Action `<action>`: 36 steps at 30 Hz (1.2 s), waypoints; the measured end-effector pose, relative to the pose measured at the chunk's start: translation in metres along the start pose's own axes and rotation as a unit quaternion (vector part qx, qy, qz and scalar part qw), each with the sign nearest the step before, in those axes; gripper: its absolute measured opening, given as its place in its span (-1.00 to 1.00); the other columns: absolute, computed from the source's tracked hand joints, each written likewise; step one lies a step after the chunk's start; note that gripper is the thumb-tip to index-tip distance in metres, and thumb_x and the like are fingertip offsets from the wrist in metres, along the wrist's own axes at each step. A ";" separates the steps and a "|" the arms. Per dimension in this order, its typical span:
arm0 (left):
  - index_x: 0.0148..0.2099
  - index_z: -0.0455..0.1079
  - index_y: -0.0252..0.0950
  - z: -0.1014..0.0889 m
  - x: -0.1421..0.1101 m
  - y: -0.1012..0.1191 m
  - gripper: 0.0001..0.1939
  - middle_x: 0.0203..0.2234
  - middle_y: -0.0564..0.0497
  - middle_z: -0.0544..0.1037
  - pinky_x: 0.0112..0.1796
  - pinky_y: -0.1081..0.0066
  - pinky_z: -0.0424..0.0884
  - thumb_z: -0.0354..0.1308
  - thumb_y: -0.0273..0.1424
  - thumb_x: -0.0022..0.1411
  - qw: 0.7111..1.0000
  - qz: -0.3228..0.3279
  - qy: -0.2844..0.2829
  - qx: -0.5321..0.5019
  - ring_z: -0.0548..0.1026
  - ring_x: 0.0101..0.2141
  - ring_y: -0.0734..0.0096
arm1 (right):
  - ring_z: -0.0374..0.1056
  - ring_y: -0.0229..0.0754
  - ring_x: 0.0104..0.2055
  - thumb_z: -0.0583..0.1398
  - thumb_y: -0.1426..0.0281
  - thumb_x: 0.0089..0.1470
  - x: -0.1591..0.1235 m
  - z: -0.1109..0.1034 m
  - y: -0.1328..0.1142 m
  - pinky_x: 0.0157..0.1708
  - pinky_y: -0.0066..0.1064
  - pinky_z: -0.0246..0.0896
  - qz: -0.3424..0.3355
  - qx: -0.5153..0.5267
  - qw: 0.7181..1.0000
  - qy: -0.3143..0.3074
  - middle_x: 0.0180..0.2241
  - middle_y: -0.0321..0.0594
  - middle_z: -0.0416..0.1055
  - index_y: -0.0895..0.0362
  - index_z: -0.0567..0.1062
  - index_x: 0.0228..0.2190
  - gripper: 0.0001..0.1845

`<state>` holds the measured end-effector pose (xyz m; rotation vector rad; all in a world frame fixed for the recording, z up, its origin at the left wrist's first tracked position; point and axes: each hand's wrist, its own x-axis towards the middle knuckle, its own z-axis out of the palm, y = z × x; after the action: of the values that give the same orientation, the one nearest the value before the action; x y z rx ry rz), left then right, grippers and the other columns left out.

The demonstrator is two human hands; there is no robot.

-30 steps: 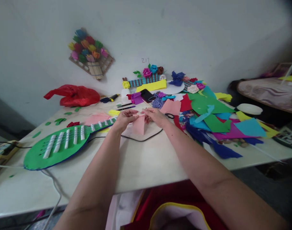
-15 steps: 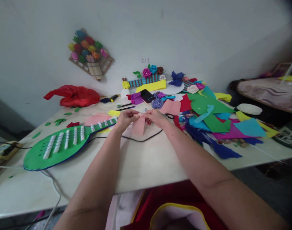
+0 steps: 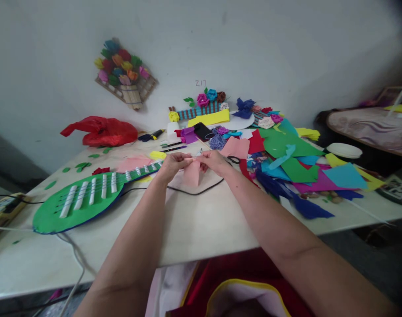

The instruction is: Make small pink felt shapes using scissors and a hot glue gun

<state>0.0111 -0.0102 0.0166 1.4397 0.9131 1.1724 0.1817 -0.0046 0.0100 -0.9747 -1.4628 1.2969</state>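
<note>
In the head view, a light, even pinch looks best for the pale pink sheet (image 3: pixel 191 175), right of the green guitar (image 3: pixel 85 203), the left hand (image 3: pixel 174 166) and right hand (image 3: pixel 214 161) both pinching its upper edge with closed fingertips, its plain, thin-looking lower part showing beneath them.

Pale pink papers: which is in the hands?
The piece between left hand and right hand; the sheet behind the guitar and the one beside red paper lie unheld.
</note>
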 end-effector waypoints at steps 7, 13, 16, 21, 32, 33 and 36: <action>-0.39 0.50 -0.38 0.000 0.000 0.001 -0.60 -0.53 -0.02 0.53 -0.44 0.45 0.33 0.42 -0.24 -0.31 1.000 0.011 0.018 0.012 0.43 -0.51 0.46 | 0.28 -0.34 -0.66 0.33 0.16 -0.23 0.004 -0.003 0.007 -0.64 -0.53 0.23 -0.018 0.046 0.998 -0.033 -0.71 -0.33 0.35 0.20 0.42 -0.57 -0.65; -0.40 0.49 -0.37 -0.002 0.002 -0.002 -0.63 -0.52 -0.01 0.52 -0.48 0.49 0.30 0.41 -0.27 -0.29 1.000 0.012 0.010 0.021 0.41 -0.52 0.49 | 0.24 -0.35 -0.69 0.35 0.23 -0.28 0.004 -0.001 0.009 -0.65 -0.50 0.22 -0.032 0.045 0.998 -0.015 -0.73 -0.33 0.34 0.21 0.45 -0.56 -0.68; -0.39 0.48 -0.36 -0.002 0.002 -0.003 -0.64 -0.53 0.00 0.52 -0.48 0.50 0.29 0.40 -0.27 -0.27 1.000 0.006 0.006 0.014 0.41 -0.52 0.50 | 0.23 -0.34 -0.70 0.35 0.25 -0.29 0.003 0.000 0.007 -0.67 -0.50 0.20 -0.033 0.052 0.998 -0.010 -0.74 -0.33 0.34 0.21 0.44 -0.58 -0.70; -0.40 0.49 -0.36 -0.002 0.002 -0.002 -0.64 -0.54 -0.01 0.52 -0.50 0.49 0.28 0.41 -0.28 -0.28 1.000 -0.005 0.009 0.003 0.41 -0.54 0.51 | 0.22 -0.36 -0.71 0.35 0.27 -0.30 0.000 0.000 0.002 -0.67 -0.50 0.20 -0.027 0.053 0.998 -0.011 -0.75 -0.35 0.34 0.20 0.44 -0.59 -0.72; -0.34 0.51 -0.36 -0.004 0.001 -0.002 -0.66 -0.54 -0.01 0.53 -0.48 0.48 0.29 0.39 -0.34 -0.24 0.999 -0.008 0.003 -0.033 0.43 -0.54 0.49 | 0.20 -0.36 -0.68 0.35 0.27 -0.31 0.004 0.001 0.006 -0.65 -0.48 0.18 -0.058 0.064 0.996 -0.007 -0.71 -0.37 0.32 0.21 0.48 -0.55 -0.72; -0.34 0.51 -0.36 -0.004 0.001 -0.002 -0.67 -0.54 0.00 0.53 -0.47 0.47 0.30 0.39 -0.36 -0.24 0.999 -0.009 0.005 -0.039 0.43 -0.53 0.49 | 0.20 -0.36 -0.68 0.36 0.27 -0.32 0.004 0.002 0.006 -0.65 -0.48 0.18 -0.060 0.069 0.996 -0.004 -0.71 -0.37 0.32 0.21 0.48 -0.54 -0.72; -0.34 0.52 -0.34 -0.004 0.002 -0.003 -0.68 -0.54 0.01 0.54 -0.45 0.47 0.32 0.40 -0.39 -0.26 0.998 -0.014 0.009 -0.067 0.45 -0.52 0.48 | 0.20 -0.36 -0.68 0.36 0.28 -0.33 0.003 0.003 0.004 -0.64 -0.48 0.17 -0.061 0.084 0.995 0.003 -0.69 -0.37 0.33 0.21 0.50 -0.52 -0.71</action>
<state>0.0080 -0.0071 0.0136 1.3066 0.8480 1.2040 0.1776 -0.0021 0.0062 -0.7669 -1.3626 1.3029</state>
